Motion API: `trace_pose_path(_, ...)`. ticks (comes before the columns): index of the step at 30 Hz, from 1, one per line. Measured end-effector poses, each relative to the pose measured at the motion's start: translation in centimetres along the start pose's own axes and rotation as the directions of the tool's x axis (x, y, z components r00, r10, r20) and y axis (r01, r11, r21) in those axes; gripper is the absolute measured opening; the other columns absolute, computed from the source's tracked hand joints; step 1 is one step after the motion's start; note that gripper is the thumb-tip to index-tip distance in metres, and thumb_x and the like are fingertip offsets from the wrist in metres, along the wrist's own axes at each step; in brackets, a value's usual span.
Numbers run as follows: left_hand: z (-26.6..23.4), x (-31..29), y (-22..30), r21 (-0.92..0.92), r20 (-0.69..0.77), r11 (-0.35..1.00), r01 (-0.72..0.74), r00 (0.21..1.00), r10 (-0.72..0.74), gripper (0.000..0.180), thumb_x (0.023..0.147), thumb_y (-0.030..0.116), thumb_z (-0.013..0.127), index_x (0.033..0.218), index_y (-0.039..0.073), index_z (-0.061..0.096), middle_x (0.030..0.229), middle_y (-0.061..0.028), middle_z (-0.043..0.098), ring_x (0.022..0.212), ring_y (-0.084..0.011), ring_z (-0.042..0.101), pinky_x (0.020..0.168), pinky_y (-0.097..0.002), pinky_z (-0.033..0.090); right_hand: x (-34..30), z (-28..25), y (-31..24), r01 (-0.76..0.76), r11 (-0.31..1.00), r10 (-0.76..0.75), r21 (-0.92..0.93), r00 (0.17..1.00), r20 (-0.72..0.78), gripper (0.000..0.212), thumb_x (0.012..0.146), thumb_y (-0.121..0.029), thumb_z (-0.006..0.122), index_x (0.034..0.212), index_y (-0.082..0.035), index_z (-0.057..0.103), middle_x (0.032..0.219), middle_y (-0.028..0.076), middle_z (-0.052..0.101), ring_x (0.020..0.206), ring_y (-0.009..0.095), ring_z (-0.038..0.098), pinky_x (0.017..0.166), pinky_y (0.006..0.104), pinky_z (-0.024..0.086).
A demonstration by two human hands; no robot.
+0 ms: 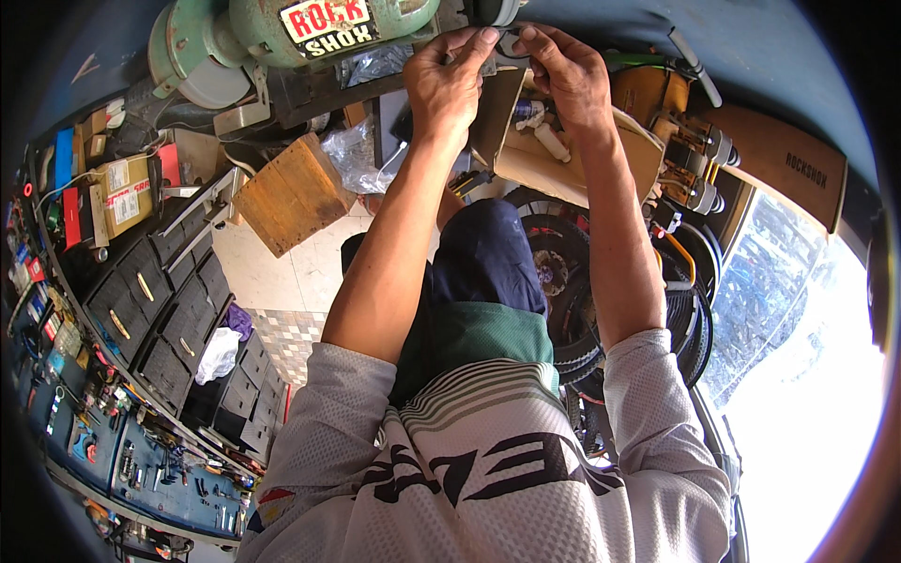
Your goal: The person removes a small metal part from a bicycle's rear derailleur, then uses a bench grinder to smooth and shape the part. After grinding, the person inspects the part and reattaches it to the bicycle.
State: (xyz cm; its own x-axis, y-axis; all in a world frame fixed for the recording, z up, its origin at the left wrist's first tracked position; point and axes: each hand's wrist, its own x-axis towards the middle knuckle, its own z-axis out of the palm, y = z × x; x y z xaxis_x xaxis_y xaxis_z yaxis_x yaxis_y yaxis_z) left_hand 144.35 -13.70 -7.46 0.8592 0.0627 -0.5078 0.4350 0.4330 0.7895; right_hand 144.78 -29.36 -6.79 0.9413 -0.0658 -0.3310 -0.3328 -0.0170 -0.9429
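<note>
Both my arms reach out to the far edge of the view. My left hand (447,83) is closed, its thumb and index finger pinched together. Close beside it on the right, my right hand (570,77) is closed in a similar pinch. Something thin and dark seems to run between the fingertips, too small to make out. Just beyond them is a dark rounded part (493,11), cut off by the top edge. A green bench grinder (399,17) stands left of my left hand. Below my right hand sits an open cardboard box (526,167) with small bottles inside.
A wooden box (293,195) and a clear plastic bag (357,159) lie to the left. Black drawers (150,281) and a blue tool board (150,469) line the left side. Bicycle wheels (554,267) stand near my right leg, and a brown board (770,159) lies farther right.
</note>
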Motion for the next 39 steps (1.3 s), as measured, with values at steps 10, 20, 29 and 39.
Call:
trace_pose_path(10, 0.11, 0.05, -0.06, 0.009, -0.013, 1.000, -0.017, 1.000, 0.017, 0.029, 0.085, 0.028, 0.084, 0.099, 0.005, 0.072, 0.082, -0.0009, 0.068, 0.060, -0.0048, 0.049, 0.049, -0.0192, 0.039, -0.14, 0.08, -0.09, -0.020, 1.000, 0.020, 0.025, 1.000, 0.003, 0.035, 0.092, -0.038, 0.073, 0.098, -0.003, 0.075, 0.080, -0.004, 0.065, 0.067, 0.005, 0.047, 0.059, 0.0218, 0.039)
trace_pose_path(20, 0.11, 0.09, -0.18, -0.005, -0.012, 1.000, -0.023, 1.000, 0.023, 0.027, 0.085, 0.028, 0.084, 0.097, 0.006, 0.073, 0.081, 0.0006, 0.067, 0.059, -0.0043, 0.048, 0.049, -0.0191, 0.038, -0.16, 0.02, -0.03, -0.067, 0.997, 0.067, 0.038, 0.998, 0.007, 0.033, 0.091, -0.036, 0.073, 0.096, -0.003, 0.075, 0.080, -0.004, 0.065, 0.066, 0.004, 0.046, 0.058, 0.0214, 0.039)
trace_pose_path(29, 0.22, 0.05, -0.18, -0.010, -0.015, 1.000, -0.029, 0.999, 0.029, 0.026, 0.085, 0.028, 0.084, 0.094, 0.007, 0.073, 0.079, 0.0017, 0.066, 0.058, -0.0041, 0.048, 0.048, -0.0189, 0.039, -0.27, 0.26, -0.07, -0.049, 0.996, 0.050, 0.069, 0.999, -0.013, 0.033, 0.091, -0.035, 0.073, 0.100, -0.003, 0.076, 0.083, -0.003, 0.068, 0.067, 0.004, 0.047, 0.059, 0.0210, 0.039)
trace_pose_path(39, 0.31, -0.06, -0.20, 0.001, -0.032, 1.000, -0.021, 0.999, 0.021, 0.025, 0.085, 0.028, 0.084, 0.093, 0.008, 0.072, 0.079, 0.0020, 0.067, 0.058, -0.0043, 0.048, 0.048, -0.0194, 0.038, -0.24, 0.14, 0.12, -0.054, 0.996, 0.055, 0.067, 0.998, -0.016, 0.034, 0.091, -0.034, 0.073, 0.105, -0.003, 0.076, 0.086, -0.003, 0.070, 0.068, 0.005, 0.048, 0.060, 0.0206, 0.041)
